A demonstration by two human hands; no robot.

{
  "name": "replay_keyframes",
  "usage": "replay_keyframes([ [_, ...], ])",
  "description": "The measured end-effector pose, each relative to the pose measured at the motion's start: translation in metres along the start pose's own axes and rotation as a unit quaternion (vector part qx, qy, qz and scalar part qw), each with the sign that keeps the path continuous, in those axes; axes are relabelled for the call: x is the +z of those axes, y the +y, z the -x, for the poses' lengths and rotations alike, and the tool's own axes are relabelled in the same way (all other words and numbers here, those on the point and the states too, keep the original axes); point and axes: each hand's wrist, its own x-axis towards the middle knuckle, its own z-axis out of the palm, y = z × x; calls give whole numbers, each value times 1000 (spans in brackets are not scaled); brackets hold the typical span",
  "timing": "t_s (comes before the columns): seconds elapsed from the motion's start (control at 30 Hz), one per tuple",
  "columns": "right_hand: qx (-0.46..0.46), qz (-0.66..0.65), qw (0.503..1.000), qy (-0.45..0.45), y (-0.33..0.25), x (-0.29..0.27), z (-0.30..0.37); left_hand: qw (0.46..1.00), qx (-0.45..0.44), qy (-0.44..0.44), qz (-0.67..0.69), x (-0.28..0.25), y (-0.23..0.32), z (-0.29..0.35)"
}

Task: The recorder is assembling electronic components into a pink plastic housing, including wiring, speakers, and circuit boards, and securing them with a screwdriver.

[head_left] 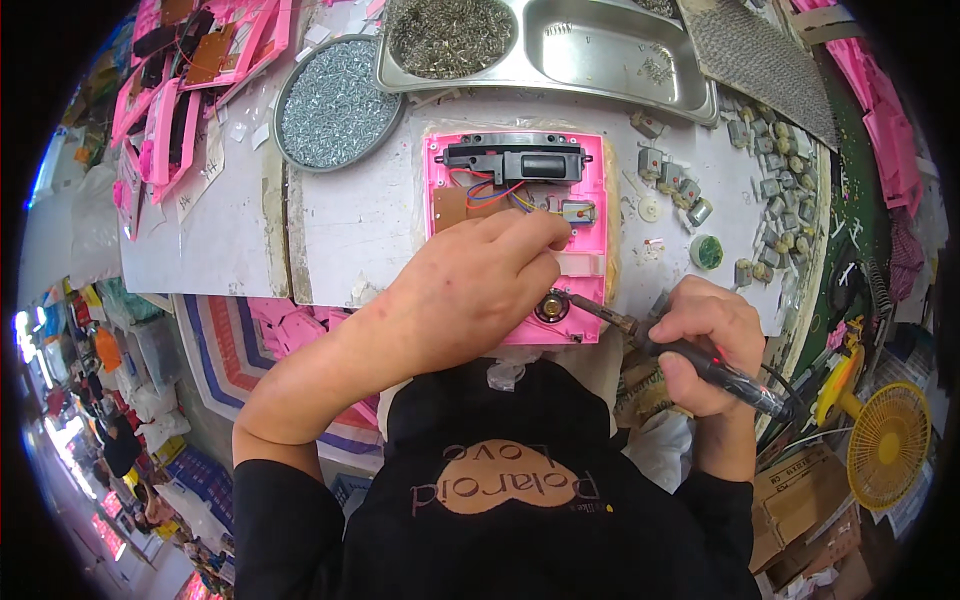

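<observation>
A pink plastic housing (592,328) lies in front of me on the table. Inside it are a black mechanism (540,166) along the far edge, a brown circuit board (449,208), a small motor (578,211) and a round speaker (551,306). Red and blue wires (490,190) run between the parts. My left hand (470,285) reaches across the housing, fingers bent together near the motor; whatever they pinch is hidden. A soldering iron (715,378) is gripped in my right hand (705,335), its tip pointing at the speaker's right edge.
A round container of screws (338,105) and a steel tray (620,60) with springs stand at the back. Several small motors (780,190) lie at right, near a green roll (706,252). Pink housings (160,130) pile up far left; a yellow fan (888,445) stands lower right.
</observation>
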Motion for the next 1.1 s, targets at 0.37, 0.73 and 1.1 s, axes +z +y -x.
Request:
replay_keyframes([
  [0.37, 5, 7, 1000, -14, 0, 0, -4, 999, -2, -45, -21, -6, 3, -4],
  [0.73, 6, 13, 1000, -22, -1, 3, -8, 997, -1, -71, -24, -8, 2, -5],
  [1.1, 15, 9, 1000, -15, -2, -1, -10, 996, -1, -85, -28, -8, 2, -5],
])
